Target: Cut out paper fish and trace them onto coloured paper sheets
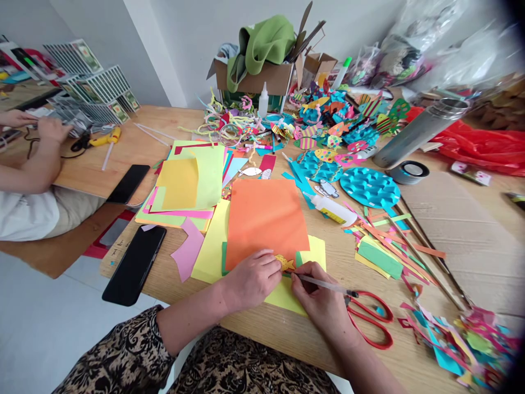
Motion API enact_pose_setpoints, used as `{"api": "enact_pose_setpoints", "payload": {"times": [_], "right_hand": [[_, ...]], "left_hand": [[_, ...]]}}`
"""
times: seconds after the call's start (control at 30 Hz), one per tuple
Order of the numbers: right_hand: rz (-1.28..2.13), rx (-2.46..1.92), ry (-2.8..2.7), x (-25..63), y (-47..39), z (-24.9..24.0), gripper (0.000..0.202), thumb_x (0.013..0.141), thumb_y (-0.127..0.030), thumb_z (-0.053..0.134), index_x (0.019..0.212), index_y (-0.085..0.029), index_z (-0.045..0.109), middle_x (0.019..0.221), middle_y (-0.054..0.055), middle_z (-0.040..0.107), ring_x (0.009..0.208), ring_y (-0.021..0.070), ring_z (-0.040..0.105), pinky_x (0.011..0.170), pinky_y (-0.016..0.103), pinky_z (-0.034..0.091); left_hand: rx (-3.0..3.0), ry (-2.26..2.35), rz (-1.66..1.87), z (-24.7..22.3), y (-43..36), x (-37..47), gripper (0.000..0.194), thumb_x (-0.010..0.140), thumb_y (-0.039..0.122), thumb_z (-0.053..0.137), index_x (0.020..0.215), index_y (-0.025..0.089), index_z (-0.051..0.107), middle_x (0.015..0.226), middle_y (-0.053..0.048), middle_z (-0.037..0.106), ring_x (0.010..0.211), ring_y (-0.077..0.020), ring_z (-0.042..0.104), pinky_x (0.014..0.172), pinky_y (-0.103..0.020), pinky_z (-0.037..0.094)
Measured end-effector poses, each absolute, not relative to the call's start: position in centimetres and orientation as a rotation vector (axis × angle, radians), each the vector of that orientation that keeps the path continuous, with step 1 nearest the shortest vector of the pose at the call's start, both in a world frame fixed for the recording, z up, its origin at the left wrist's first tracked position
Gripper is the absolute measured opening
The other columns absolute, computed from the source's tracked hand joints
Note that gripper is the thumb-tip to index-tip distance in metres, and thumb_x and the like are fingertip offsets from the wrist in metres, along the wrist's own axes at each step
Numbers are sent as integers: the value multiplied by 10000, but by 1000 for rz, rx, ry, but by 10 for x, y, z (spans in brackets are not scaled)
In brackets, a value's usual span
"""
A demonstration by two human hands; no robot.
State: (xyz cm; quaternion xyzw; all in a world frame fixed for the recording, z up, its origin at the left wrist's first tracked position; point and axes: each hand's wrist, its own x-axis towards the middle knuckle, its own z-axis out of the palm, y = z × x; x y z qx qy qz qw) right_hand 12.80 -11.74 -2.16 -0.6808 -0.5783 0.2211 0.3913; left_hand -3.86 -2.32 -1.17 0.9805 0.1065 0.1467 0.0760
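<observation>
A small yellow paper fish (pixel 284 262) lies on the lower edge of an orange sheet (pixel 266 219). My left hand (pixel 255 279) presses the fish down, its curled fingers together at the fish's left end. Pinched in my right hand (pixel 322 295) is a pen (pixel 324 283) with a clear barrel, its tip by the fish's tail at the sheet's edge. Under the orange sheet lie green and yellow sheets (pixel 211 257). Red-handled scissors (pixel 371 317) rest just right of my right hand, blades hidden beneath it.
Stacked coloured paper (pixel 209 186) and a black phone (pixel 135 265) lie left. A glue bottle (pixel 334 210), blue paper discs (pixel 369 187) and paper strips (pixel 404 246) are right. A steel flask (pixel 420 134) stands behind. Another person's hand (pixel 53 131) works at far left.
</observation>
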Motion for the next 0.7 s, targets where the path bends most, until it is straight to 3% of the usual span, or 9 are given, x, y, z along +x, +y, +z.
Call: {"api": "enact_pose_setpoints", "payload": {"times": [0.33, 0.7], "right_hand": [[612, -1718, -1441, 129, -117, -19, 98, 844, -246, 559, 754, -212, 540, 586, -29, 544, 475, 119, 472, 449, 231, 383], [646, -1718, -1401, 129, -117, -24, 99, 839, -245, 557, 748, -215, 534, 577, -31, 532, 473, 122, 456, 445, 237, 367]], "left_hand": [[2974, 267, 464, -11, -19, -37, 205, 924, 119, 432, 987, 77, 622, 882, -66, 632, 888, -157, 570, 1048, -352, 394], [3031, 237, 449, -8, -19, -37, 175, 900, 104, 461, 917, 96, 635, 840, -44, 613, 839, -158, 549, 1084, -396, 354]]}}
